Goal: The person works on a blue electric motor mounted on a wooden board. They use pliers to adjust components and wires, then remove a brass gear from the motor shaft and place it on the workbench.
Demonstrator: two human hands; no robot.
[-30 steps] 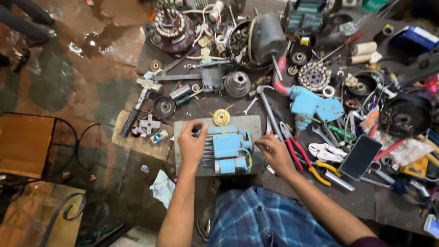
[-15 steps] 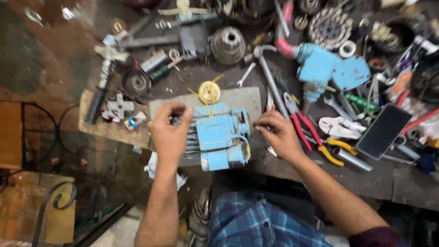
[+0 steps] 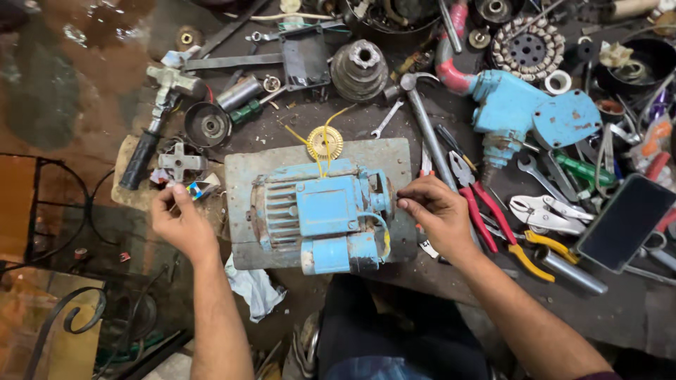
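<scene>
Fingers [image 3: 407, 203] of right hand [image 3: 438, 214] pinch blue motor [image 3: 320, 214] shaft end.

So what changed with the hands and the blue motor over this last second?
The left hand came off the motor and moved out to its left, now over the small parts at the plate's edge. The right hand shifted in until its fingertips reached the motor's shaft end. The motor, the plate under it, the yellow wires and the red-handled pliers lie as before.
</scene>
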